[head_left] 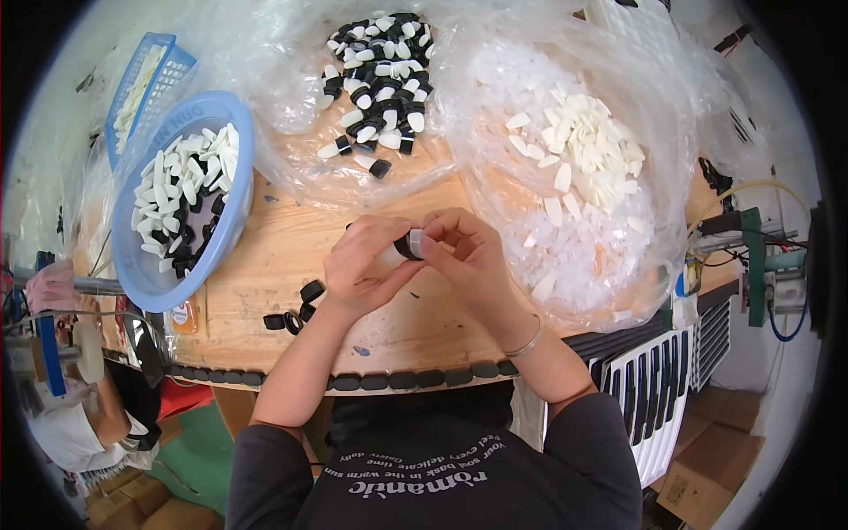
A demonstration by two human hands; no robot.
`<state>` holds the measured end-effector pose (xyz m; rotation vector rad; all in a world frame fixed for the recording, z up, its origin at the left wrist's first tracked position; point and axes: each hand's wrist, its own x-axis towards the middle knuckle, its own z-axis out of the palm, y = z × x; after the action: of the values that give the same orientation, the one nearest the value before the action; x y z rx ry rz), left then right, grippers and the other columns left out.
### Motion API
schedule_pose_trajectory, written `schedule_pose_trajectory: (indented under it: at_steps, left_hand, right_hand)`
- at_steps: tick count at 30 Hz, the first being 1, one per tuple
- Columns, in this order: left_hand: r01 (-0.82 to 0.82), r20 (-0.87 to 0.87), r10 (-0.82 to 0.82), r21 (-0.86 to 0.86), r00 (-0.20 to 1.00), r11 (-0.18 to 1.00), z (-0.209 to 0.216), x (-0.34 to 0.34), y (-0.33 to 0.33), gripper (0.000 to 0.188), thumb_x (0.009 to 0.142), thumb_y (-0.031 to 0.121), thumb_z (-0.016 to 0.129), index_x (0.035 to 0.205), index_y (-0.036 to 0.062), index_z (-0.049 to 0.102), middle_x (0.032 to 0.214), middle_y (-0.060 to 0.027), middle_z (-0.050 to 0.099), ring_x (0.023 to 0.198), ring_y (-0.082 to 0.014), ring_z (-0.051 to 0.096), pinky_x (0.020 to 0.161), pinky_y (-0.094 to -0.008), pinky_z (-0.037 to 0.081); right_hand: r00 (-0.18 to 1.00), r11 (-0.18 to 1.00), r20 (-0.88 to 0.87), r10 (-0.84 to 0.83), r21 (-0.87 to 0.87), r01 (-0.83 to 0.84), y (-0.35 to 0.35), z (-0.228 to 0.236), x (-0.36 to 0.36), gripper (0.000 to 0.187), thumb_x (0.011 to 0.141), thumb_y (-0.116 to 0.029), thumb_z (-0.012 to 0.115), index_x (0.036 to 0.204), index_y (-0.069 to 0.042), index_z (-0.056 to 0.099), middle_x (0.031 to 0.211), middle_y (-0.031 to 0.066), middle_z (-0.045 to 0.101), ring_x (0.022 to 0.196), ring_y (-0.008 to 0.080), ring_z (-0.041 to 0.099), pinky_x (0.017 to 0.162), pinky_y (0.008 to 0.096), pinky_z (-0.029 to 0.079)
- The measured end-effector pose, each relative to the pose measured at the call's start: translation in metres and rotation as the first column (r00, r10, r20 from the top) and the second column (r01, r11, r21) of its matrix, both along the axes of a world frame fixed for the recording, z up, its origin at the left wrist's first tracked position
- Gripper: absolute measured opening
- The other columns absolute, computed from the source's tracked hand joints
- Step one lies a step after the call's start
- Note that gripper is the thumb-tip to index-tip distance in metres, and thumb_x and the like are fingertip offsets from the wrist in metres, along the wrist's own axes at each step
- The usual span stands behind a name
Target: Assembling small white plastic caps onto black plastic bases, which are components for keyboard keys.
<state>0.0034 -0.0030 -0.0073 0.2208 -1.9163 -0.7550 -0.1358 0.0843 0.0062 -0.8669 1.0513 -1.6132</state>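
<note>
Over the middle of the wooden table (265, 221), my left hand (362, 265) and my right hand (465, 256) meet at a small round black cap (404, 246) with a pale grey end. The left fingers close round its black side, while the right thumb and fingertips pinch the grey end. Part of the cap is hidden by the fingers. Left of my left forearm lie several loose black caps (312, 291), one showing its ring-shaped opening.
A blue basin (240, 177) at the left holds white tongue-shaped pieces and black caps. Black caps with white tongues (389, 84) lie on clear plastic ahead. Loose white pieces (601, 146) lie on plastic bags at the right. A row of black pieces (402, 380) lines the near edge.
</note>
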Motion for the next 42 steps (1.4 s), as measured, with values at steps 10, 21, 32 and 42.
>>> schedule_pose_trajectory:
  at_steps: [10,21,32,42]
  left_hand:
    - [-0.095,0.092,0.111,-0.160,0.989,0.983,0.003,-0.006,0.004,0.050,0.062,-0.004,0.078,0.108,-0.0047,0.059,0.101,-0.0202,0.066,0.086,-0.0313,0.064,0.072,-0.0346,0.053]
    - [-0.027,-0.006,0.027,-0.020,1.000,0.999,0.000,-0.010,0.007,0.048,0.063,-0.005,0.076,0.109,-0.0060,0.059,0.102,-0.0226,0.066,0.088,-0.0317,0.065,0.077,-0.0347,0.051]
    - [-0.079,0.081,0.101,-0.238,0.992,0.968,0.002,-0.008,0.001,0.047,0.061,-0.009,0.073,0.106,-0.0071,0.060,0.091,-0.0192,0.066,0.081,-0.0314,0.063,0.072,-0.0339,0.052]
    - [-0.036,0.061,0.050,-0.211,0.997,0.977,0.008,-0.007,0.005,0.045,0.063,-0.004,0.076,0.105,-0.0063,0.060,0.086,-0.0164,0.066,0.077,-0.0297,0.062,0.066,-0.0334,0.051]
  right_hand:
    - [0.687,0.947,-0.654,-0.316,-0.263,0.185,0.008,0.022,0.000,0.008,0.081,0.006,0.063,0.086,0.001,0.059,0.091,0.0056,0.064,0.074,0.0071,0.057,0.063,0.0211,0.048]
    - [0.698,0.932,-0.625,-0.350,-0.302,0.198,0.009,0.030,-0.008,0.008,0.076,0.003,0.067,0.077,-0.002,0.060,0.102,0.0094,0.066,0.065,0.0069,0.056,0.056,0.0203,0.045]
    - [0.564,0.897,-0.704,-0.432,-0.399,0.190,0.002,0.017,0.000,0.013,0.074,0.002,0.065,0.074,-0.002,0.053,0.097,0.0116,0.062,0.074,0.0226,0.061,0.059,0.0295,0.051]
    - [0.993,0.986,-0.074,0.087,0.152,-0.075,0.003,0.013,-0.003,0.024,0.089,-0.001,0.057,0.109,-0.003,0.044,0.106,0.0057,0.056,0.090,0.0090,0.058,0.070,0.0224,0.054]
